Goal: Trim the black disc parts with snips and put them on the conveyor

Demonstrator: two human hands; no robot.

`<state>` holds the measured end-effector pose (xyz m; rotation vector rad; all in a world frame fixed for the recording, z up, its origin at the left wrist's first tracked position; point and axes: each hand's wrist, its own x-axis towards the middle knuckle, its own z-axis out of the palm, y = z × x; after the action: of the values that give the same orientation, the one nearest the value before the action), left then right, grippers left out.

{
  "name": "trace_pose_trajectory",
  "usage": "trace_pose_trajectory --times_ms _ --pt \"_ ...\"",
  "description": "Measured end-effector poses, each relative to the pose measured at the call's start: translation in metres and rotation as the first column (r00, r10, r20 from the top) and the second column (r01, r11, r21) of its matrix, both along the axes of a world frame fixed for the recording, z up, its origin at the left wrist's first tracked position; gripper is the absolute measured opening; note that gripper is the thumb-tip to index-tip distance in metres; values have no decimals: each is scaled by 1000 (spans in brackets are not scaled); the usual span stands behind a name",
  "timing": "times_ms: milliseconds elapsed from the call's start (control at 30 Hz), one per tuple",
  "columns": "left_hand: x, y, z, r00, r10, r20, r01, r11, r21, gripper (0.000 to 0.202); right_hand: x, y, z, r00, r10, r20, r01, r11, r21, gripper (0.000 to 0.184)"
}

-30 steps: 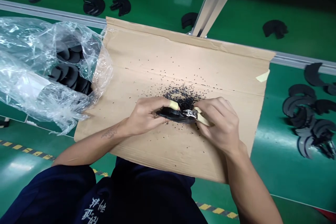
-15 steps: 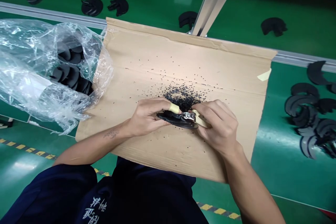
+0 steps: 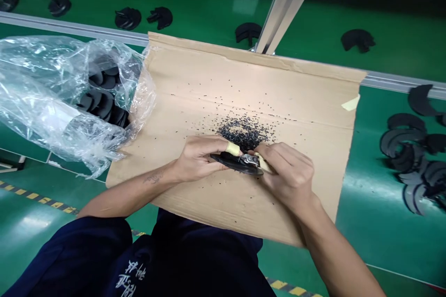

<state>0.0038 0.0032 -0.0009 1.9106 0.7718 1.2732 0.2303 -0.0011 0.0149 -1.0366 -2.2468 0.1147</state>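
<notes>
My left hand [image 3: 200, 158] is closed on a thin, curved black plastic part [image 3: 235, 164], with a taped thumb along its upper side. In my right hand [image 3: 291, 167] is a pair of small metal nippers [image 3: 250, 159], its fingers wrapped round the handles. The jaws rest against the near middle of the black part; whether they are fully closed is too small to tell. Just beyond both hands lies a heap of tiny black scraps [image 3: 244, 132], scattered over a sheet of cardboard [image 3: 181, 69].
A clear plastic bag [image 3: 45, 97] at the left holds several black parts [image 3: 101, 104]. More curved black pieces [image 3: 406, 141] lie in a pile on the green surface at the right. An upright metal post [image 3: 291, 7] stands behind the cardboard, with a few black pieces [image 3: 128, 18] beyond the rail.
The whole view has shifted slightly. Both hands stay together over the cardboard, with the nippers still at the black part, their angle slightly altered.
</notes>
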Motion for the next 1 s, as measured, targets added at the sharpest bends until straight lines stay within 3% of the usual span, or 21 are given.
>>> trace_pose_trajectory --times_ms 100,267,433,533,633,733,833,900,1000 --pt "0 0 7 999 8 -41 -7 1000 26 17 2 2 -3 996 22 -86 -28 997 -71 13" --pt "-3 -1 26 960 -20 -279 42 996 74 18 9 10 2 994 -56 96 46 994 98 11" --pt "-23 18 64 854 -137 -503 150 989 -16 19 18 18 2 990 -48 132 27 987 158 12" --pt "-42 58 91 756 -118 -644 118 992 -42 35 22 22 -3 989 -66 130 42 983 176 12" --pt "-57 123 100 641 62 -765 36 993 111 48 23 23 -5 991 -67 118 45 983 177 12" --pt "-67 194 86 466 242 -851 -81 970 231 39 23 23 -4 992 -58 110 39 985 167 13" --pt "-76 247 64 263 223 -939 -162 969 185 44 26 23 -3 993 -73 95 57 984 167 15" --pt "-85 270 55 201 178 -963 -189 972 140 48 29 24 -3 992 -88 91 72 984 166 16" --pt "-104 292 52 137 191 -972 -294 945 144 43 33 25 -4 991 -106 83 94 985 145 17"
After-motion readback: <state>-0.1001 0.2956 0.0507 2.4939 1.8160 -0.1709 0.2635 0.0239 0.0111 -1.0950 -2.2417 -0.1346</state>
